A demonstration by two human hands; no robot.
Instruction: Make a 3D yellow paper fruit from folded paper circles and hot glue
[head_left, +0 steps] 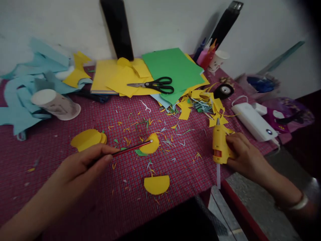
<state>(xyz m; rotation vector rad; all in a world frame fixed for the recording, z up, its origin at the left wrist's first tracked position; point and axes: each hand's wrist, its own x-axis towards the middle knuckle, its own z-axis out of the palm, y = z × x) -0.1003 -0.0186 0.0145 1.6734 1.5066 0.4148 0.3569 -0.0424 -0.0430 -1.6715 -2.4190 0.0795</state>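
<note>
Reaching in from the left, the left hand (80,164) holds a slim red-and-dark stick (132,146) between thumb and fingers, its grip narrow. The stick's pale tip lies over a rounded yellow paper piece (154,147) near the middle of the tabletop (105,197) — whether it touches, I cannot tell. Some green paper (140,153) shows at that piece's lower left edge. Closer to the person lies a yellow half-round (156,185), flat on the checked cloth, and beyond the left hand sit overlapping yellow cutouts (86,139).

On the other side, the right hand (247,155) has its grip closed around the handle of a yellow glue gun (218,139), nozzle facing the wall — a pale glue stick (218,175) juts from its rear. Scissors (149,85) rest across yellow sheets (102,75) and a green sheet (175,70). Thin paper snippets litter the cloth between the hands. A paper cup (54,103) lies tipped at left.
</note>
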